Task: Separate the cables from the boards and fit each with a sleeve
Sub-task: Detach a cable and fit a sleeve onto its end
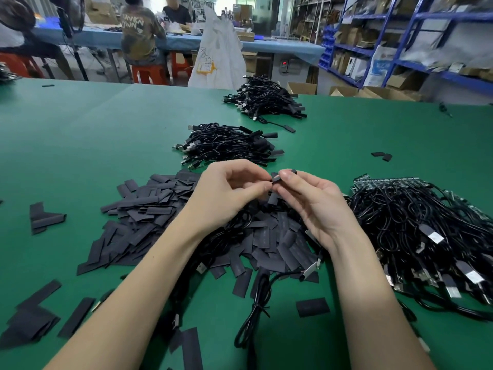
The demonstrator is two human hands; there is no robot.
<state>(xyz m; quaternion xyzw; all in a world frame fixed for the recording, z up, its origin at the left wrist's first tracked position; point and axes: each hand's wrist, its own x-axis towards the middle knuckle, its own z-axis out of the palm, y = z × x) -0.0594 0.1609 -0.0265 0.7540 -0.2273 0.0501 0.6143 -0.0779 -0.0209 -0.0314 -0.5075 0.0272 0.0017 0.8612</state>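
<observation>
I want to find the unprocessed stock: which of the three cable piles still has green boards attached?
The cable pile at the right, beside the right hand. Green boards show along its far edge; the middle pile and far pile show none.

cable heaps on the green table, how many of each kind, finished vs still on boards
Finished black cable heaps with sleeves fitted: 2, the far heap and the middle heap.
Black cable heaps still attached to green boards: 1, the heap at right.
Total: 3
</observation>
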